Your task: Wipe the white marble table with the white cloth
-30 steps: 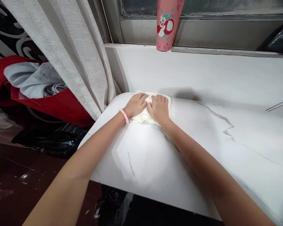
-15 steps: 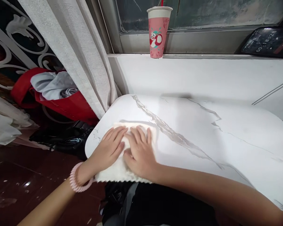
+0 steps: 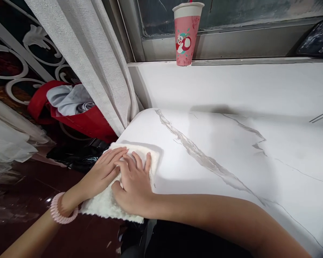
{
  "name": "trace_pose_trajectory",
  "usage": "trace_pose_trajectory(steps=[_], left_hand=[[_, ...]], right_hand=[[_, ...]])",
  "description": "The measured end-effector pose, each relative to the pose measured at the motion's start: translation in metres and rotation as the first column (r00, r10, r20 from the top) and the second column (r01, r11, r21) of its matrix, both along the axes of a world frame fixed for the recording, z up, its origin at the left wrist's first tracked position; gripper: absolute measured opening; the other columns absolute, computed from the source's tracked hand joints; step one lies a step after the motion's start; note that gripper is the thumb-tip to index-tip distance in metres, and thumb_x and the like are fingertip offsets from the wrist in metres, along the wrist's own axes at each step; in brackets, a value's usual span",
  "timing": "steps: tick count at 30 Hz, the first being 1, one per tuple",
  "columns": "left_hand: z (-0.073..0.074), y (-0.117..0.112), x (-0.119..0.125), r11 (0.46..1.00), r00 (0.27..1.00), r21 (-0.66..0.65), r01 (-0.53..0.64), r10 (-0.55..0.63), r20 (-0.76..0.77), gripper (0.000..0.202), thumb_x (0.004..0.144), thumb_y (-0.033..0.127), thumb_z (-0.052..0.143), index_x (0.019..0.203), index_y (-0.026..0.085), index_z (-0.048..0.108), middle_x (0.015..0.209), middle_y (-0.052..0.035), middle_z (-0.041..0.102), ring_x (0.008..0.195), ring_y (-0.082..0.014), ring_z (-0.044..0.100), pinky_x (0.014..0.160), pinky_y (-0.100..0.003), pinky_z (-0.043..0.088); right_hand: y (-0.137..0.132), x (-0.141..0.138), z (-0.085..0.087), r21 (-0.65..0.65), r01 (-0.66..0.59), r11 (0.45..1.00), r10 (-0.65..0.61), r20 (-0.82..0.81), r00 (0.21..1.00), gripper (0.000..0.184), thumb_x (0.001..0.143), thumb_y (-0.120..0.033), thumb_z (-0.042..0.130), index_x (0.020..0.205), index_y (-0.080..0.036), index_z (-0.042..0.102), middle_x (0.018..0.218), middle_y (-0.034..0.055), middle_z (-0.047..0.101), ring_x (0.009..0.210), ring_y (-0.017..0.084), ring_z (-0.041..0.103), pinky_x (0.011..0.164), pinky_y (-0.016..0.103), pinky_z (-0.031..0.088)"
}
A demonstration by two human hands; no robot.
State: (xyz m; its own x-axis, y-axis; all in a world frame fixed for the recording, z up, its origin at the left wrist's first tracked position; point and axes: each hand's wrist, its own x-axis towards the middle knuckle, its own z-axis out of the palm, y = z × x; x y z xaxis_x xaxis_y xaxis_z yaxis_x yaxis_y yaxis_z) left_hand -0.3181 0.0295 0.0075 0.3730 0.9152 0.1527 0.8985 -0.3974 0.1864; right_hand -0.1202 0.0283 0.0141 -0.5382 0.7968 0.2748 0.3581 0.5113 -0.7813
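- Cream fleece cloth (image 3: 104, 207): slid from the far left corner of the tabletop (image 3: 174, 175) to the near left, overhanging the edge.
- Right hand (image 3: 134, 184) spread, left hand (image 3: 101, 176) flat, pressing without gripping.
- Grey vein (image 3: 204, 159): more exposed than a second ago.

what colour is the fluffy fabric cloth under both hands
The fluffy cloth is creamy white, clearest in the head view.

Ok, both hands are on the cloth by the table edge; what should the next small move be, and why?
Probably slide the cloth inward, toward the grey vein on the table: its near-left part appears to reach past the edge, over the dark floor, and the left hand and right hand both rest on it.
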Motion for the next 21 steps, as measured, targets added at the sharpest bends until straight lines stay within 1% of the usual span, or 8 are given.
trace_pose_trajectory(steps=[3, 5, 7, 10, 12, 14, 17, 21], left_hand=[[0.002, 0.024, 0.005, 1.0, 1.0, -0.011, 0.006, -0.007, -0.03, 0.049, 0.1, 0.036, 0.024, 0.147, 0.026, 0.032, 0.149, -0.0072, 0.043, 0.138, -0.0255, 0.037, 0.117, -0.048, 0.026], [0.004, 0.049, 0.011, 1.0, 0.999, -0.015, 0.009, -0.01, -0.044, 0.05, 0.099, 0.037, 0.023, 0.145, 0.021, 0.035, 0.147, -0.0102, 0.044, 0.137, -0.0268, 0.038, 0.116, -0.048, 0.026], [0.005, 0.08, 0.017, 1.0, 0.999, -0.024, 0.014, -0.016, -0.05, 0.051, 0.097, 0.035, 0.023, 0.143, 0.017, 0.038, 0.145, -0.0119, 0.045, 0.136, -0.0272, 0.038, 0.116, -0.048, 0.027], [0.005, 0.132, 0.025, 0.999, 0.999, -0.029, 0.026, -0.027, -0.04, 0.051, 0.094, 0.03, 0.025, 0.141, 0.016, 0.039, 0.144, -0.0122, 0.046, 0.135, -0.0257, 0.039, 0.114, -0.046, 0.029], [0.003, 0.164, 0.03, 1.0, 0.999, 0.005, 0.004, -0.004, -0.033, 0.05, 0.093, 0.029, 0.026, 0.14, 0.015, 0.041, 0.144, -0.0125, 0.047, 0.134, -0.0261, 0.039, 0.113, -0.047, 0.029], [0.001, 0.191, 0.034, 1.0, 1.0, 0.03, -0.009, 0.01, -0.03, 0.049, 0.094, 0.028, 0.026, 0.138, 0.015, 0.042, 0.143, -0.013, 0.047, 0.134, -0.0265, 0.04, 0.113, -0.047, 0.029], [-0.001, 0.222, 0.038, 0.999, 1.0, 0.037, 0.02, -0.019, -0.024, 0.047, 0.094, 0.027, 0.029, 0.137, 0.016, 0.044, 0.143, -0.0124, 0.049, 0.134, -0.0256, 0.041, 0.114, -0.046, 0.028], [0.0, 0.252, 0.042, 0.998, 0.999, 0.039, 0.05, -0.05, -0.01, 0.045, 0.093, 0.025, 0.033, 0.136, 0.016, 0.046, 0.142, -0.0119, 0.05, 0.133, -0.0249, 0.042, 0.114, -0.044, 0.029]], right_hand=[[0.023, 0.002, -0.002, 0.011, 0.005, 1.0, -0.006, 0.057, 0.998, 0.041, 0.088, -0.024, 0.046, 0.129, -0.02, 0.05, 0.144, 0.0069, 0.049, 0.145, 0.028, 0.024, 0.118, 0.063, -0.003], [0.046, 0.001, -0.005, 0.034, 0.049, 0.998, -0.052, 0.1, 0.994, 0.044, 0.089, -0.023, 0.044, 0.132, -0.019, 0.048, 0.147, 0.0086, 0.046, 0.144, 0.027, 0.027, 0.118, 0.061, -0.003], [0.074, 0.0, -0.007, 0.079, 0.103, 0.992, -0.113, 0.139, 0.984, 0.046, 0.091, -0.023, 0.042, 0.135, -0.017, 0.046, 0.149, 0.0105, 0.043, 0.143, 0.026, 0.028, 0.118, 0.06, -0.002], [0.121, -0.001, -0.011, 0.163, 0.166, 0.972, -0.197, 0.192, 0.961, 0.043, 0.094, -0.023, 0.039, 0.136, -0.015, 0.047, 0.15, 0.0128, 0.042, 0.142, 0.026, 0.029, 0.117, 0.061, -0.001], [0.151, 0.0, -0.013, 0.216, 0.158, 0.964, -0.206, 0.224, 0.952, 0.041, 0.095, -0.023, 0.039, 0.134, -0.014, 0.049, 0.149, 0.0129, 0.044, 0.141, 0.026, 0.03, 0.117, 0.062, 0.0], [0.176, 0.003, -0.015, 0.251, 0.145, 0.957, -0.207, 0.24, 0.948, 0.04, 0.095, -0.021, 0.039, 0.133, -0.014, 0.05, 0.148, 0.0117, 0.046, 0.14, 0.026, 0.032, 0.117, 0.061, 0.001], [0.204, 0.005, -0.017, 0.282, 0.185, 0.942, -0.256, 0.243, 0.935, 0.039, 0.095, -0.02, 0.038, 0.132, -0.015, 0.051, 0.146, 0.0109, 0.048, 0.138, 0.025, 0.033, 0.117, 0.061, 0.003], [0.225, 0.004, -0.019, 0.298, 0.252, 0.921, -0.324, 0.225, 0.919, 0.038, 0.096, -0.021, 0.038, 0.13, -0.015, 0.052, 0.143, 0.0111, 0.051, 0.137, 0.026, 0.035, 0.117, 0.06, 0.002]])
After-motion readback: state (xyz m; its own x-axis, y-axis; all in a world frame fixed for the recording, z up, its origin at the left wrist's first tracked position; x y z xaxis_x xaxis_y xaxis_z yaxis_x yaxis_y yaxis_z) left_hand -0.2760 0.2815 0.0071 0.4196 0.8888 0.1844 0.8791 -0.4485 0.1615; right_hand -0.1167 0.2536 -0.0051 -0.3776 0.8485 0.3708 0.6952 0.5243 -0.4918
